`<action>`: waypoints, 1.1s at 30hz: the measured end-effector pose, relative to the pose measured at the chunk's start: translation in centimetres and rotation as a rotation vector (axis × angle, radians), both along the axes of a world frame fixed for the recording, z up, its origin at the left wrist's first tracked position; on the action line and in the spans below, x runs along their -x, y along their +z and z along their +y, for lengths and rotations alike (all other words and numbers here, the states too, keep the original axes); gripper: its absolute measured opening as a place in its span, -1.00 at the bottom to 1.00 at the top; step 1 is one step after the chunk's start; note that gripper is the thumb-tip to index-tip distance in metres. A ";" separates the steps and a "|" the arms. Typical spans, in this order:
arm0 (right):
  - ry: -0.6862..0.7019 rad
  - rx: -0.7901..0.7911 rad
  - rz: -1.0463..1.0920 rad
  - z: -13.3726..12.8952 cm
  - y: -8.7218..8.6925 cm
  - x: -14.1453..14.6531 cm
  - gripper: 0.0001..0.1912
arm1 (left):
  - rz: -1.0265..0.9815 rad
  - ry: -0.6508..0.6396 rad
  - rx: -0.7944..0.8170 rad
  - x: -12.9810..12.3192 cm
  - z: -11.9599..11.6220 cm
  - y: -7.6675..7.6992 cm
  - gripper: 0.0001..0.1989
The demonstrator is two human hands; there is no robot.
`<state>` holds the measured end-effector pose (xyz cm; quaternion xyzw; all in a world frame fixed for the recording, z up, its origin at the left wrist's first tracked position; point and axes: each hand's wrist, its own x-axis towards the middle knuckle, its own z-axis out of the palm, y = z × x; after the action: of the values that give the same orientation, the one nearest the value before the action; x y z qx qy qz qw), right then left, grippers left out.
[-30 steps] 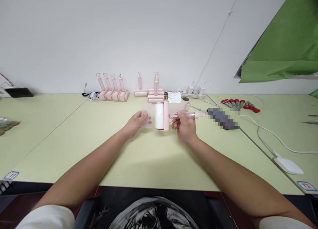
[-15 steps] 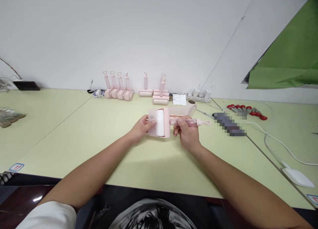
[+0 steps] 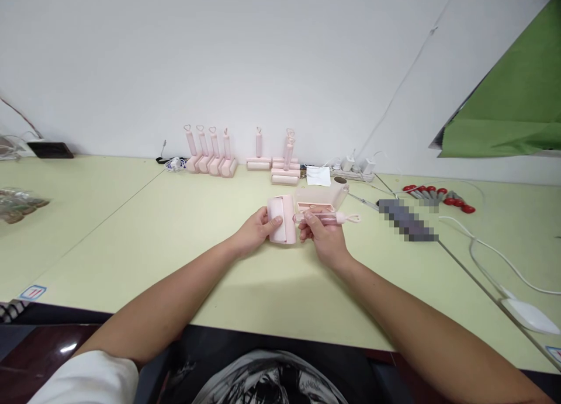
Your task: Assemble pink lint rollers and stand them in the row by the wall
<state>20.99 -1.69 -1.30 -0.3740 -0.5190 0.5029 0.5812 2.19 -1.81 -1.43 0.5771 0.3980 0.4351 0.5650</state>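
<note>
A pink lint roller with a white roll and a clear handle is held between my hands above the table. My left hand (image 3: 258, 230) grips the roller head (image 3: 283, 219) at its left side, thumb on the translucent cover over the roll. Its handle (image 3: 326, 218), ending in a pink loop at the right, is pinched in my right hand (image 3: 325, 234). Just behind my right hand lies an open pink piece (image 3: 314, 207) beside a translucent cover (image 3: 322, 194); my fingers partly hide it.
Several pink lint rollers (image 3: 215, 165) stand along the wall, with more (image 3: 284, 176) at the middle. A white paper (image 3: 318, 176) and a power strip (image 3: 355, 175) are to their right. Red-ended items (image 3: 458, 202), a blurred dark object (image 3: 405, 220) and white cables lie at the right.
The translucent cover has closed over the white roll. Both hands are nearer each other, and the handle has moved slightly left. The view has shifted a little.
</note>
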 end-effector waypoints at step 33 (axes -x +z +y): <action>0.333 0.145 -0.324 -0.9 -3.2 1.4 -0.69 | 0.807 0.364 -0.348 9.3 18.7 4.8 -0.77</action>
<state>19.55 -2.60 -4.49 -0.4000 -0.6224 0.5611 0.3713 -7.11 16.86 3.40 0.7070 0.6015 0.3282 0.1750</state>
